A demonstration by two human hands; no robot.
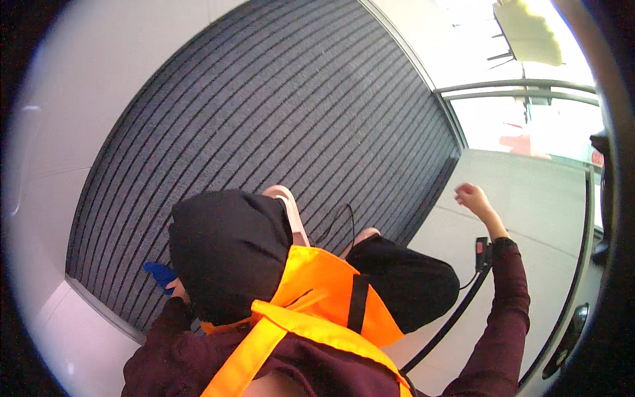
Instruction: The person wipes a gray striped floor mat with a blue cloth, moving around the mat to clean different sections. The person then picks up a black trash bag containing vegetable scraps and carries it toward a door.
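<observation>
My left hand (178, 290) is low at the left beside my black-trousered knee, its fingers on a blue cloth-like item (159, 276) over the striped grey floor mat (278, 109). Much of this hand is hidden by the knee and dark sleeve. My right hand (471, 198) is raised at the right over the pale tiled floor, with its fingers curled; nothing shows in it. Below that hand, near my wrist, a small black device (481, 253) with a cable sits by a black strap or tube (446, 327).
A metal-framed glass door or panel (521, 94) stands at the upper right, with a yellowish chair (528, 34) beyond it. Thin black cable (352, 218) loops between my feet. A metal frame edge (412, 59) borders the mat, and a pale wall or floor surface lies at the left.
</observation>
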